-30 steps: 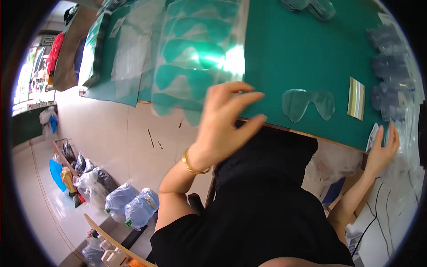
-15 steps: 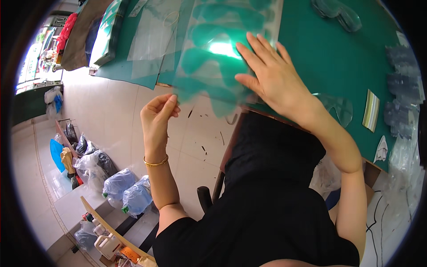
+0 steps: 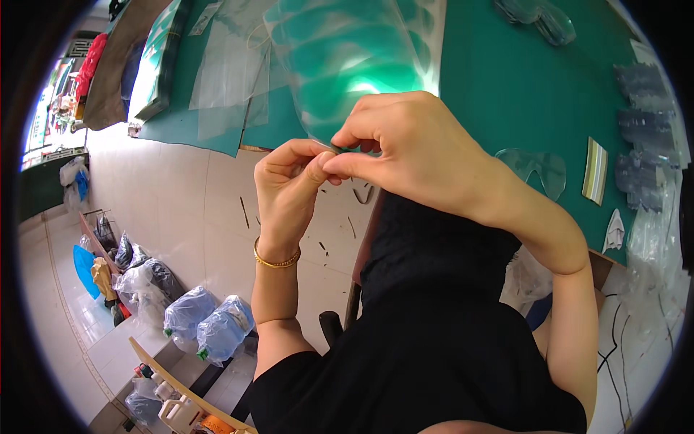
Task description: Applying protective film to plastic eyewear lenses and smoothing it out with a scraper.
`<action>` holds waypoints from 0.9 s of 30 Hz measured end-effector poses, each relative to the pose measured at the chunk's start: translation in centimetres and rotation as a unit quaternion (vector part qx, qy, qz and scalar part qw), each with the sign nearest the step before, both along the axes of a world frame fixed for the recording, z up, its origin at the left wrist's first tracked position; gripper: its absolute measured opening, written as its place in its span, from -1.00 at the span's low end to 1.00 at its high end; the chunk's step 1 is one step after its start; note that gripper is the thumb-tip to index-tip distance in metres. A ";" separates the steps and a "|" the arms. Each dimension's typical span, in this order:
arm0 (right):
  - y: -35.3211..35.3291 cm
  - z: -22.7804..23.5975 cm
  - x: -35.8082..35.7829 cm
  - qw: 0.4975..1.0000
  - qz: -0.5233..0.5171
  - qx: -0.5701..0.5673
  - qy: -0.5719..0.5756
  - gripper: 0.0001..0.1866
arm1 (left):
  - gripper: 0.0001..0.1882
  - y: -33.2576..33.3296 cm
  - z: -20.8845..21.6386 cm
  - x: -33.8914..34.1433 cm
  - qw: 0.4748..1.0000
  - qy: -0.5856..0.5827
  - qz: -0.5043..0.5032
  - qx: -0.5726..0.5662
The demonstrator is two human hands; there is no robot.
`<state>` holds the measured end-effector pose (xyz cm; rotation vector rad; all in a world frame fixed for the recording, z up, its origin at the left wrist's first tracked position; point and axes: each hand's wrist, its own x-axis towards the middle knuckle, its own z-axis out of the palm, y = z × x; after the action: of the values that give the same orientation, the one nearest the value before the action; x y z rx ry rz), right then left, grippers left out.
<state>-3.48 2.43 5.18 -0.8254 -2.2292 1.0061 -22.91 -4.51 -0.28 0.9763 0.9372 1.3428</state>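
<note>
A clear plastic sheet point(image 3: 329, 76) with frosted areas around lens-shaped windows lies at the front edge of the green table point(image 3: 491, 87). Its near end is lifted toward me. My left hand point(image 3: 285, 188), with a gold bracelet on the wrist, pinches the sheet's near corner between thumb and fingers. Right beside it, my right hand point(image 3: 423, 155) pinches the same corner, thumb tips nearly touching. The fingers hide the corner itself. A loose clear visor-shaped lens point(image 3: 542, 172) rests on the table just right of my right forearm.
Clear bags point(image 3: 224, 87) and a stack of sheets point(image 3: 155, 65) lie on the left. Several clear lenses point(image 3: 542, 22) sit at the far right, near a striped card point(image 3: 595, 171), a white cloth point(image 3: 614, 230) and bluish lens stacks point(image 3: 640, 130). Wrapped water bottles point(image 3: 224, 329) stand on the floor.
My right hand has left its flat position on the sheet, come toward me and closed on the corner. My left hand has shifted right. The sheet's near end has moved away from me.
</note>
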 end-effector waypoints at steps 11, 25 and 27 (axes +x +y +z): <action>5.3 -1.2 6.4 0.976 -0.152 -0.134 0.082 -0.79 | -0.92 -1.2 0.4 -1.5 0.992 0.096 0.023 -0.077; -3.0 -0.1 9.2 0.878 -0.118 0.462 0.041 -0.78 | -0.56 -1.6 3.7 5.6 0.995 -0.026 0.077 0.059; -3.9 -1.8 8.2 0.835 -0.133 0.527 0.084 -0.82 | -0.52 -0.5 4.5 10.7 0.980 -0.193 0.040 0.029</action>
<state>4.70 -1.45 3.38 -0.4571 -1.9874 -0.3273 -12.25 -4.96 4.22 0.6909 0.6497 1.5643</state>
